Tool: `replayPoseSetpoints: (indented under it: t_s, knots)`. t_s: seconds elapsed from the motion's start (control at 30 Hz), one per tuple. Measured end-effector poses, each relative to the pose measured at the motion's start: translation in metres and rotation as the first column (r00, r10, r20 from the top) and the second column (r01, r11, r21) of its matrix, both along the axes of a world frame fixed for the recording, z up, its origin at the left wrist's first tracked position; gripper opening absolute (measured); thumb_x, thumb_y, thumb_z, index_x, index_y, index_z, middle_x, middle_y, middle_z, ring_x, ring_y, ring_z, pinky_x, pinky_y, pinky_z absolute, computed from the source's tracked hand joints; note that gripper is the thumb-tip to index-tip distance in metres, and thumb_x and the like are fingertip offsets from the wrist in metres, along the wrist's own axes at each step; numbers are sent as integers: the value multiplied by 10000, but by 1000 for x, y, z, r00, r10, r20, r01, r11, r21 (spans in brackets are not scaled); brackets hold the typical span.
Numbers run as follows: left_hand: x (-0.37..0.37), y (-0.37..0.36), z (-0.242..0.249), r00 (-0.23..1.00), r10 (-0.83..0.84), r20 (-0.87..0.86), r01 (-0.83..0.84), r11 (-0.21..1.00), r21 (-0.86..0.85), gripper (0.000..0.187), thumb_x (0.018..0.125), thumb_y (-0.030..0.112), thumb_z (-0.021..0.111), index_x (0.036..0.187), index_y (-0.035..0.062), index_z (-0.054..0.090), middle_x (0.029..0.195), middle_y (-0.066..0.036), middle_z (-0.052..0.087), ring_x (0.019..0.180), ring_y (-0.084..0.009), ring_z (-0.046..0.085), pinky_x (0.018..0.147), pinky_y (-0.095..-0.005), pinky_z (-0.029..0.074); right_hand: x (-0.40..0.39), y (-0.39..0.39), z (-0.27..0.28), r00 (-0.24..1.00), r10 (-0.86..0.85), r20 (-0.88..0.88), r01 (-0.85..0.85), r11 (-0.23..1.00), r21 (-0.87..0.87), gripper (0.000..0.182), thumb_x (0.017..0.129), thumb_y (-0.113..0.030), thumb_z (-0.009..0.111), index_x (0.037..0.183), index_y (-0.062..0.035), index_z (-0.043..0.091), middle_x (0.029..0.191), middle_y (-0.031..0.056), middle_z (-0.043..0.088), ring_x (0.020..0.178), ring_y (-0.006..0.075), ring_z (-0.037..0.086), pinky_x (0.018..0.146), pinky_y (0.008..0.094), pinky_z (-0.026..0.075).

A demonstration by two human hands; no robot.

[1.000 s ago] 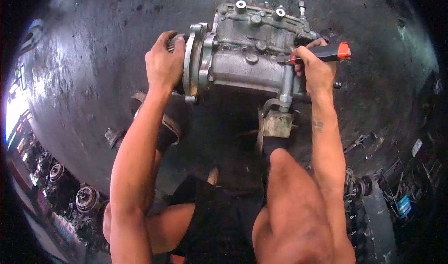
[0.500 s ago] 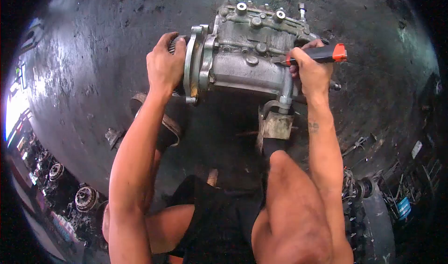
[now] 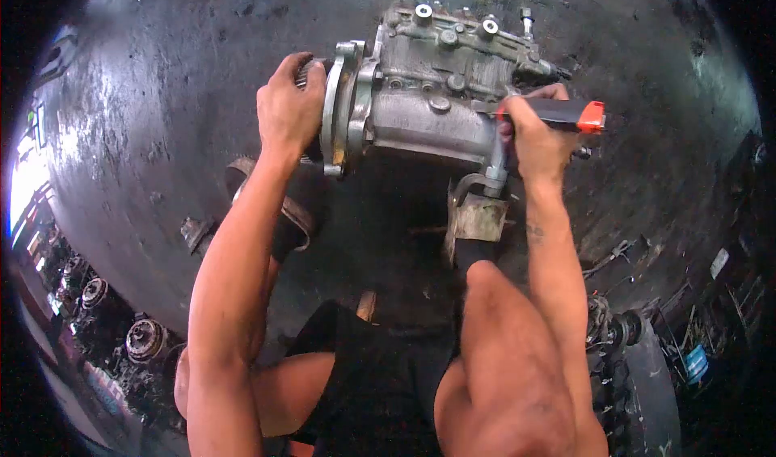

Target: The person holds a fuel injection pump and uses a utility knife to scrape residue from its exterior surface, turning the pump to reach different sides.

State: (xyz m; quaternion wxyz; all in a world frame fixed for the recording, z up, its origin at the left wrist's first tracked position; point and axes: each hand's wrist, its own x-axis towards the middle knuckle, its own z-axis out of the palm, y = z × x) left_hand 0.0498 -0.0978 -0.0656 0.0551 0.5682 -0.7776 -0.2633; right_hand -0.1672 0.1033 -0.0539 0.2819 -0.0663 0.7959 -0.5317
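A grey metal fuel injection pump lies on its side on the dark floor in front of me. At its left end, beyond the mounting flange, my left hand is wrapped over a toothed gear; most of the gear is hidden by the fingers. My right hand grips a utility knife with a black handle and orange end. Its blade points left and rests close against the pump's side, near the right end of the casting.
My sandalled foot is just below the pump's right end, and another sandal is at the left. Round greasy parts line the lower left. Tools and metal pieces lie at the right, near a blue packet.
The orange end of the knife has dropped, leaving the handle tilted slightly down to the right. My right hand is a little lower. My left hand keeps its hold on the gear.
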Motion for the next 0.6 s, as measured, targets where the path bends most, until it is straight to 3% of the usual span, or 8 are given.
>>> replayPoseSetpoints:
  t_s: [0.07,0.13,0.23,0.37,0.5,0.6]
  knots:
    - [-3,1,5,999,22,-45,-19,997,73,438,942,346,601,1222,22,694,1116,-266,714,1072,-431,687,963,-450,517,6,-5,2,999,47,20,-45,997,-62,208,776,-67,716,849,-25,525,655,91,672,491,140,610,477,290,494]
    - [-1,-1,2,999,0,-48,2,999,49,440,942,348,601,1221,21,694,1117,-264,715,1070,-433,687,963,-450,518,2,2,-1,997,81,-17,-81,997,-20,217,776,-65,716,864,-24,523,660,90,678,491,140,610,477,297,493]
    - [1,2,2,1000,7,-30,-6,999,37,440,942,350,601,1218,21,695,1120,-259,716,1069,-433,687,962,-450,518,4,3,1,998,-44,34,46,997,-56,218,774,-57,715,850,-36,512,652,89,676,488,132,607,470,288,484]
    - [0,0,-1,998,-3,-68,5,1000,28,429,940,346,605,1205,22,698,1134,-250,715,1074,-427,685,965,-450,517,9,-5,2,999,51,-5,-51,997,-64,214,780,-40,711,844,-48,506,669,85,677,501,126,614,466,272,487]
    - [1,4,3,1000,15,-21,-14,999,38,415,939,335,606,1195,23,703,1134,-250,715,1070,-425,687,961,-454,518,5,6,4,999,-43,20,44,998,-46,220,780,-36,707,867,-35,504,671,91,673,498,127,613,460,284,485]
    - [-1,1,1,998,-18,-61,17,1000,-21,409,936,332,609,1190,26,706,1126,-248,717,1063,-423,691,956,-456,522,11,0,5,1000,9,26,-8,998,-55,227,782,-45,711,877,-33,505,672,93,673,505,128,616,465,287,490]
